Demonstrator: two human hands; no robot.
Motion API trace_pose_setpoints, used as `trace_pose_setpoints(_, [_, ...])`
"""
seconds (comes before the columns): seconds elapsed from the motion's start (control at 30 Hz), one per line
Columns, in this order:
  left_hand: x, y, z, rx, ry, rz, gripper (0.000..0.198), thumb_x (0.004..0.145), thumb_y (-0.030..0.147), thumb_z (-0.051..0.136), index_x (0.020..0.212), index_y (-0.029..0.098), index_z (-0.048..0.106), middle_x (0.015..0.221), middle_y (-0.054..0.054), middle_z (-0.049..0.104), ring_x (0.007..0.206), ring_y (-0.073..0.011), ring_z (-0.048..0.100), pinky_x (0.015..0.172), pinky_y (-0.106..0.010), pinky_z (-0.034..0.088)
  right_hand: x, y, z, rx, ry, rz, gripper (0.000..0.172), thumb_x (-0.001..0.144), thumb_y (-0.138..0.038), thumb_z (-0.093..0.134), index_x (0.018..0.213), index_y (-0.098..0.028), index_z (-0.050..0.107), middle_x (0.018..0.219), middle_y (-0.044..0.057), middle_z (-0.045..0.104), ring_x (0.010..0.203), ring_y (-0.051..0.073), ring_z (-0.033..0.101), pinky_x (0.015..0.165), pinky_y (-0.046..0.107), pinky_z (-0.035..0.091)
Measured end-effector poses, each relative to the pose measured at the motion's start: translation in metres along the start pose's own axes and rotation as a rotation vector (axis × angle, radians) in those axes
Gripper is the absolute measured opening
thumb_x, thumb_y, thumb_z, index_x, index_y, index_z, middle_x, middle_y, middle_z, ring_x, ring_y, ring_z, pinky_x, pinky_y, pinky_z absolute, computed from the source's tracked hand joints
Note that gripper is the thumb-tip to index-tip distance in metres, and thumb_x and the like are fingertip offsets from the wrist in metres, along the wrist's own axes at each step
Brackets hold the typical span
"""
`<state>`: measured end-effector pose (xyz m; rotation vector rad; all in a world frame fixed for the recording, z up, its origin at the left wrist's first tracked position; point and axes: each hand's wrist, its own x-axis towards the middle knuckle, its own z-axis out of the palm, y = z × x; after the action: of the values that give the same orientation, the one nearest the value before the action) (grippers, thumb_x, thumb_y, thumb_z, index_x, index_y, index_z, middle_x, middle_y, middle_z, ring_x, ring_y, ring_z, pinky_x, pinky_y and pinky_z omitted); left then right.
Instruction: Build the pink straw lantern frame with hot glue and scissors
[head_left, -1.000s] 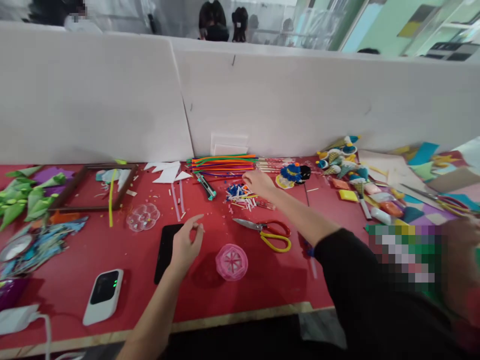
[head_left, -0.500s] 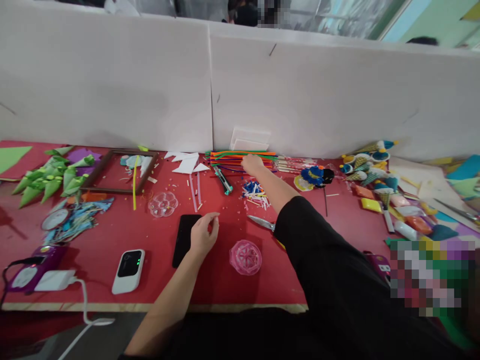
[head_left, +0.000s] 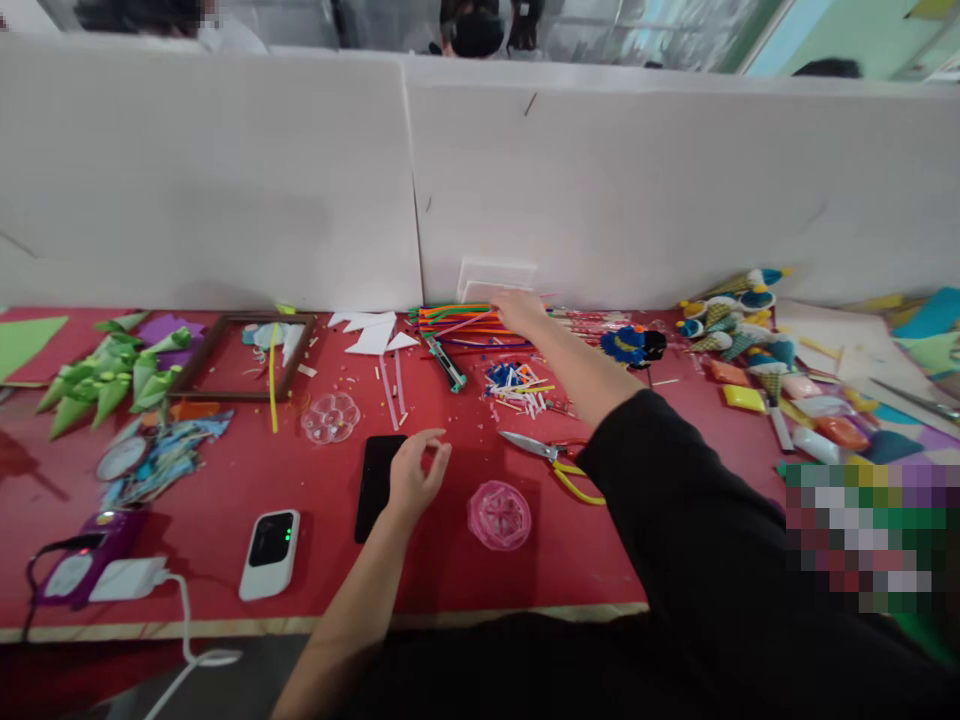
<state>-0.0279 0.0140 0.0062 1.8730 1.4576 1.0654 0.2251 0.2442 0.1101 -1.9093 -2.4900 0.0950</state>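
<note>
My right hand (head_left: 521, 312) reaches to the back of the red table, over a bundle of coloured pipe cleaners (head_left: 465, 325). Its fingers are pressed together at a thin pinkish stick or stem that slants down to the left. My left hand (head_left: 418, 475) hovers beside a black phone (head_left: 373, 485), fingers curled, with a gap between thumb and fingers and nothing visible in it. Between the hands lie a green utility knife (head_left: 448, 366) and a heap of short white and blue pieces (head_left: 517, 388). A pink round item (head_left: 499, 515) is right of my left hand.
Scissors (head_left: 551, 452) with yellow and red handles lie near my right sleeve. At left are a brown frame (head_left: 187, 355), green cones (head_left: 109, 385) and a white device (head_left: 268, 553). Small cone figures (head_left: 739, 320) and clay packs (head_left: 744, 398) lie at right. A white partition (head_left: 300, 180) stands behind.
My right hand has lifted slightly from the pipe cleaners, and a thin pinkish piece now shows at its fingers. The scissors' handles have come into view. My left hand keeps nearly the same pose.
</note>
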Motion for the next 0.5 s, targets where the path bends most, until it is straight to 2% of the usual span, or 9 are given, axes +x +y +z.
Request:
trace_pose_setpoints(0.1, [-0.001, 0.007, -0.009, -0.061, -0.166, 0.089, 0.062, 0.088, 0.068, 0.06, 0.125, 0.018, 0.064, 0.106, -0.013, 0.074, 0.101, -0.0283, 0.072, 0.098, -0.045, 0.056, -0.026, 0.012, -0.018, 0.087, 0.116, 0.075, 0.038, 0.098, -0.04, 0.064, 0.129, -0.018, 0.061, 0.131, 0.01, 0.064, 0.113, 0.023, 0.066, 0.095, 0.046, 0.058])
trace_pose_setpoints(0.2, [-0.005, 0.022, -0.016, -0.119, -0.338, 0.143, 0.099, 0.065, 0.079, 0.078, 0.141, 0.02, 0.055, 0.135, -0.018, 0.065, 0.125, -0.0356, 0.064, 0.11, -0.05, 0.051, -0.079, 0.02, -0.014, 0.176, 0.188, 0.143, 0.027, 0.102, -0.028, 0.05, 0.118, -0.016, 0.067, 0.116, 0.012, 0.073, 0.106, 0.023, 0.069, 0.091, 0.036, 0.054])
trace_pose_setpoints(0.27, [-0.012, 0.032, -0.018, -0.145, -0.453, 0.167, 0.122, 0.049, 0.077, 0.087, 0.15, 0.022, 0.046, 0.149, -0.02, 0.055, 0.138, -0.0401, 0.054, 0.117, -0.054, 0.045, -0.125, 0.019, 0.004, 0.234, 0.176, 0.166, 0.024, 0.1, -0.029, 0.051, 0.107, -0.017, 0.071, 0.094, 0.007, 0.076, 0.087, 0.02, 0.071, 0.078, 0.03, 0.052])
trace_pose_setpoints(0.33, [-0.024, 0.039, -0.019, -0.141, -0.635, 0.157, 0.134, 0.05, 0.073, 0.09, 0.159, 0.022, 0.03, 0.159, -0.023, 0.041, 0.149, -0.0426, 0.04, 0.122, -0.059, 0.037, -0.174, 0.014, 0.032, 0.287, 0.133, 0.186, 0.02, 0.094, -0.035, 0.059, 0.092, -0.02, 0.072, 0.074, 0.001, 0.073, 0.068, 0.018, 0.067, 0.063, 0.027, 0.048])
trace_pose_setpoints(0.37, [-0.03, 0.04, -0.018, -0.132, -0.676, 0.133, 0.136, 0.052, 0.073, 0.089, 0.161, 0.022, 0.026, 0.161, -0.023, 0.037, 0.151, -0.0431, 0.036, 0.124, -0.061, 0.034, -0.197, 0.01, 0.048, 0.307, 0.119, 0.197, 0.018, 0.09, -0.037, 0.064, 0.087, -0.021, 0.071, 0.07, 0.0, 0.071, 0.063, 0.017, 0.066, 0.059, 0.026, 0.046])
trace_pose_setpoints(0.43, [-0.044, 0.04, -0.018, -0.116, -0.702, 0.087, 0.136, 0.055, 0.073, 0.088, 0.162, 0.023, 0.021, 0.161, -0.025, 0.036, 0.152, -0.0441, 0.034, 0.124, -0.063, 0.033, -0.237, 0.001, 0.079, 0.327, 0.125, 0.24, 0.017, 0.084, -0.039, 0.069, 0.084, -0.022, 0.071, 0.072, 0.001, 0.071, 0.063, 0.019, 0.067, 0.057, 0.027, 0.046])
trace_pose_setpoints(0.5, [-0.052, 0.036, -0.02, -0.114, -0.715, 0.081, 0.138, 0.055, 0.075, 0.086, 0.163, 0.023, 0.017, 0.161, -0.026, 0.035, 0.151, -0.0446, 0.036, 0.123, -0.064, 0.033, -0.266, -0.005, 0.105, 0.328, 0.175, 0.308, 0.024, 0.085, -0.041, 0.067, 0.1, -0.022, 0.072, 0.094, 0.008, 0.075, 0.078, 0.023, 0.072, 0.063, 0.031, 0.051])
